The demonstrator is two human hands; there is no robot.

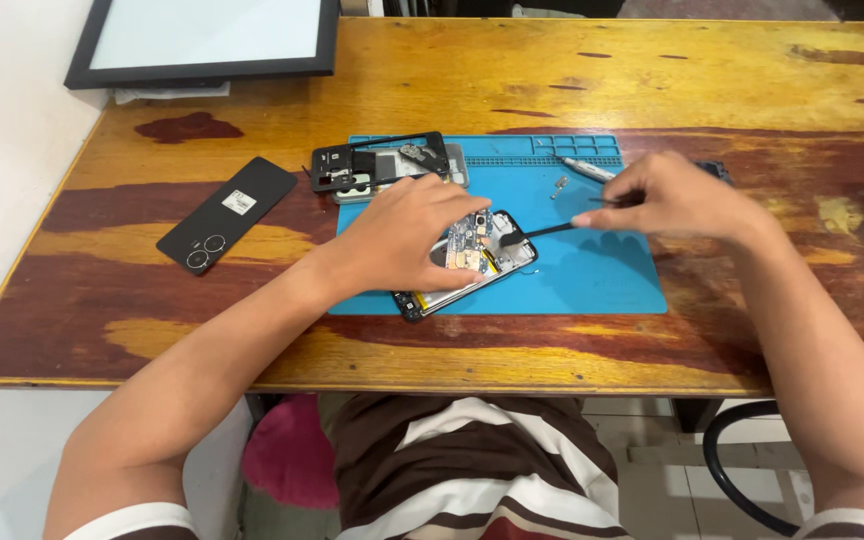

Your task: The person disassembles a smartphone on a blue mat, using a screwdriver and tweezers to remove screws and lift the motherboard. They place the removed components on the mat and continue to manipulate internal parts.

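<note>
- On a worn wooden desk (pixel 572 70) with dark red stains, a blue work mat (pixel 592 270) is lying in the middle, and a white wall is running along the left edge.
- At the far left corner of the desk, a black-framed panel (pixel 207 40) with a pale face is lying flat.
- To the left of the mat, a black phone back cover (pixel 227 213) is lying with its 2 camera rings toward the near side.
- At the mat's far left corner, a black inner frame (pixel 377 160) is resting on a grey part, and a slim silver screwdriver (pixel 584 168) is lying near the mat's far edge with a small metal piece (pixel 559 185) just beside it.
- The left hand (pixel 412 235) is reaching in from the lower left, palm down, its fingers curled over and pressing on the opened phone (pixel 472 265).
- The right hand (pixel 677 197) is coming in from the right, wrist raised, its fingers pinched shut around the handle of a thin black tool (pixel 542 231).
- The opened phone is lying tilted on the mat's near left part, circuit board up, half under the left hand's fingers.
- The tool's broad tip is touching the phone's upper board, just beside the left fingertips, while the right hand is staying off the phone itself.
</note>
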